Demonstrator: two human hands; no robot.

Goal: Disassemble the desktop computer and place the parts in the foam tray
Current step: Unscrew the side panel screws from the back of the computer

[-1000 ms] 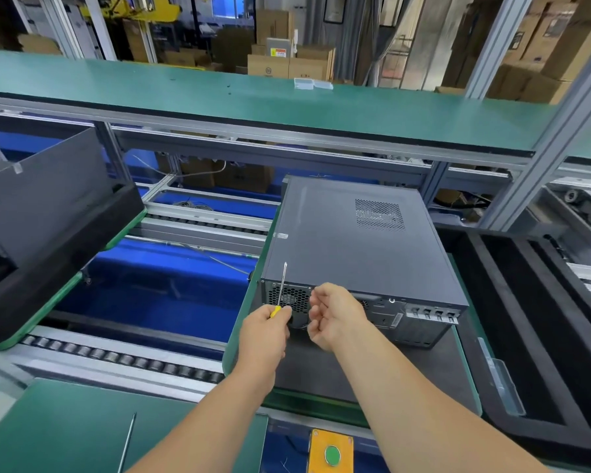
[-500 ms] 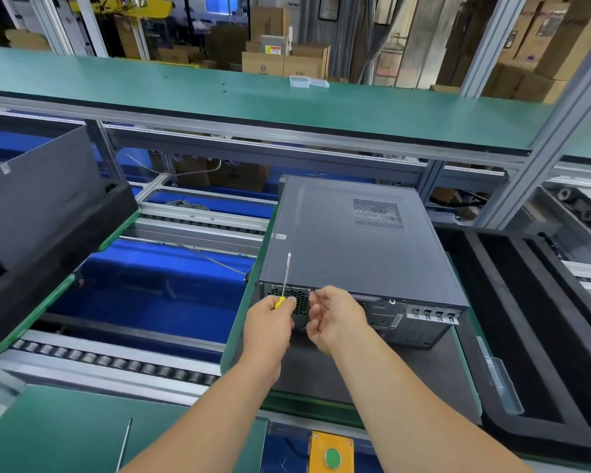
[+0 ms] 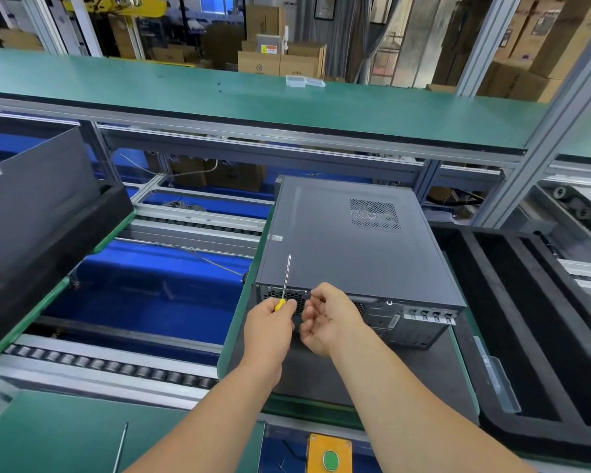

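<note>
Left hand (image 3: 268, 322) grips the screwdriver (image 3: 285, 285) upright, parked clear — right hand (image 3: 328, 319) curls at the computer (image 3: 348, 247) rear, probably working a screw.

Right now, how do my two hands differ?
The left hand grips a yellow-handled screwdriver, shaft pointing up; the right hand holds no tool, its fingers curled at the computer's rear panel. What they pinch is hidden. Both sit at the same rear edge.
</note>
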